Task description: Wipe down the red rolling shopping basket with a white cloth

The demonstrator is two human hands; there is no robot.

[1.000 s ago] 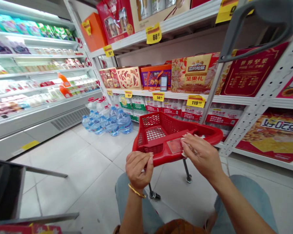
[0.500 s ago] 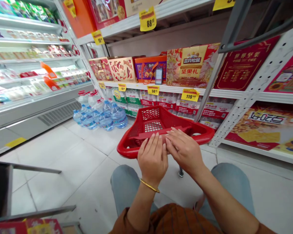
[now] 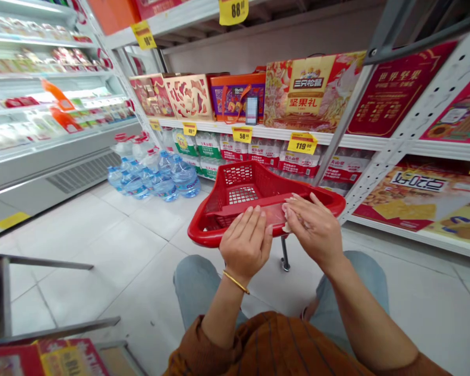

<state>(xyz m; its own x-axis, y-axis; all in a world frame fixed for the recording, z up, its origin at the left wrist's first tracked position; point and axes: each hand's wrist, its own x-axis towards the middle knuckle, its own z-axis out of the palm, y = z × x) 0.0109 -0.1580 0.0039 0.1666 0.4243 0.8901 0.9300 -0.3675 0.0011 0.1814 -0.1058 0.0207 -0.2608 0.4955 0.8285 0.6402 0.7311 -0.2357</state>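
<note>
A red plastic shopping cart basket [image 3: 198, 232] with a mesh wall stands on a thin metal leg [image 3: 284, 255] between my knees. My left hand [image 3: 246, 243] lies flat on its near bar, fingers resting at the edge of a clear plastic panel [image 3: 274, 213]. My right hand [image 3: 308, 228] is over the panel's right end, with its fingers pinched around a small white scrap [image 3: 286, 227], perhaps tissue. A gold bangle [image 3: 235, 282] circles my left wrist. The basket is bare of goods.
Shelves hold gift boxes [image 3: 309, 94] above shrink-wrapped bottle packs [image 3: 223, 151]. Large water bottles [image 3: 152, 183] stand on the tiled floor. A refrigerated display case [image 3: 43, 120] runs along the left. A metal frame [image 3: 43, 263] intrudes at lower left.
My hands, together on the basket's near bar half a second ago, have parted slightly, with the right moving right along the panel. The shelves and basket have shifted up and left in view.
</note>
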